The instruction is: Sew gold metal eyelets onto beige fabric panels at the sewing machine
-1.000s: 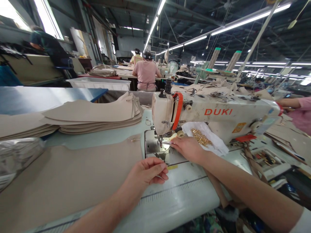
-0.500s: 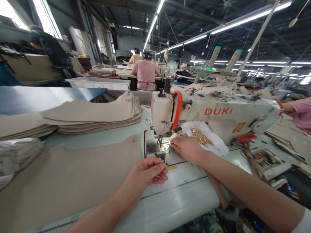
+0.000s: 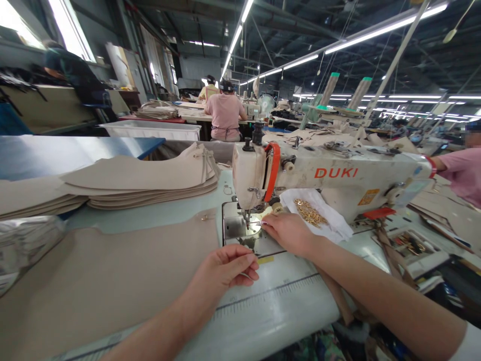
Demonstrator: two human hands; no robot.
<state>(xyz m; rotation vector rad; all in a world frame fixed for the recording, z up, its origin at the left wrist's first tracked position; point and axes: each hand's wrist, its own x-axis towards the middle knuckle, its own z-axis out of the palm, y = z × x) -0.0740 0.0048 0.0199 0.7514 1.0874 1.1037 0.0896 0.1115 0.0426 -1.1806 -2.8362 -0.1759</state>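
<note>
Beside the needle of a white sewing machine (image 3: 293, 168), my right hand (image 3: 287, 233) pinches a thin, shiny metal tool (image 3: 257, 223) that looks like tweezers. Its tip points left, at the presser foot (image 3: 248, 215) over the metal needle plate (image 3: 235, 226). My left hand (image 3: 235, 268) hovers near the plate's front edge with thumb and forefinger pressed together; whatever is between them, perhaps thread, is too fine to make out. Left of the plate lies a flat beige panel (image 3: 124, 271) with a small metal fitting (image 3: 205, 217) at its upper right corner.
A stack of beige panels (image 3: 150, 175) sits behind on the left. Gold-coloured metal fittings (image 3: 310, 211) rest on white cloth (image 3: 338, 228) under the machine arm. A parts tray (image 3: 413, 248) stands at right. A printed scale (image 3: 270, 291) runs along the table front. Co-workers are beyond.
Both hands keep nearly the same place and grip. The view shifts very slightly, and a co-worker in pink at the far right shows a little more.
</note>
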